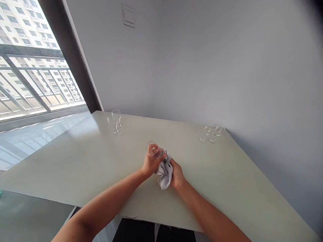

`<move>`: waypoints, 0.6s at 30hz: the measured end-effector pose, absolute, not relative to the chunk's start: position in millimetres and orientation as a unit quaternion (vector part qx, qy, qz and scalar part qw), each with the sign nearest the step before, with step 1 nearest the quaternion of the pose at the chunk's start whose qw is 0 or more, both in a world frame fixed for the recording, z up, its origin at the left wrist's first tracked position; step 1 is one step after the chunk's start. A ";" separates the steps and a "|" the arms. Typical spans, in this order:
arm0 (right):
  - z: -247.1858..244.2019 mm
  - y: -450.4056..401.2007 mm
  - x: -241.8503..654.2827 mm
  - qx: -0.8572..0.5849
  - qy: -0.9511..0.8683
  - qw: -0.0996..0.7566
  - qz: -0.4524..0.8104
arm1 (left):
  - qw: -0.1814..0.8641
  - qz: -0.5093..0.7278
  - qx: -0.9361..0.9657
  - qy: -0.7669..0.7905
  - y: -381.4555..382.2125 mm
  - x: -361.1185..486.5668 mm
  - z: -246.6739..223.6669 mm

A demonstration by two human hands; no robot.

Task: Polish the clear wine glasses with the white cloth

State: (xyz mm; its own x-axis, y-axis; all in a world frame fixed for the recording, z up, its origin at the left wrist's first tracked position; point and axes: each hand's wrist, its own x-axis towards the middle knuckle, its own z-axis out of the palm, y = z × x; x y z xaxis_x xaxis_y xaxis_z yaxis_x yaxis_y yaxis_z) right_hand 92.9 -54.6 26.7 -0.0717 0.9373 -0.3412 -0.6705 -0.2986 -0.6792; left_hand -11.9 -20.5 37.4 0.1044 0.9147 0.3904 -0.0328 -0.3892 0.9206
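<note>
Nearest, the right hand (177, 175) is closed in a grip on a soft grey cloth (165, 174), bunched against the small stemmed glass (154, 150) that the left hand (150, 163) clasps around its bowl, just above the pale desk (75, 168). The glass looks light, thin, slippery and breakable, so the bowl seems the safest hold. Farther back stand 2 glasses (117, 121) at left and 2 more glasses (211, 133) at right.
</note>
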 end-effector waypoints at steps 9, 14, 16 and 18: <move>25.2 -55.7 114.9 -0.566 -0.639 0.424 0.302 | 0.264 0.536 0.657 0.460 0.8 -29.4 33.2; 38.6 -49.5 115.8 -0.569 -0.717 0.390 0.103 | 0.306 0.515 0.691 0.405 -9.0 -24.3 35.7; 39.5 -44.3 111.8 -0.540 -0.739 0.372 0.154 | 0.296 0.499 0.719 0.382 -11.9 -21.8 32.6; 36.6 -36.4 110.6 -0.525 -0.744 0.365 0.193 | 0.274 0.479 0.740 0.385 -12.6 -19.7 27.7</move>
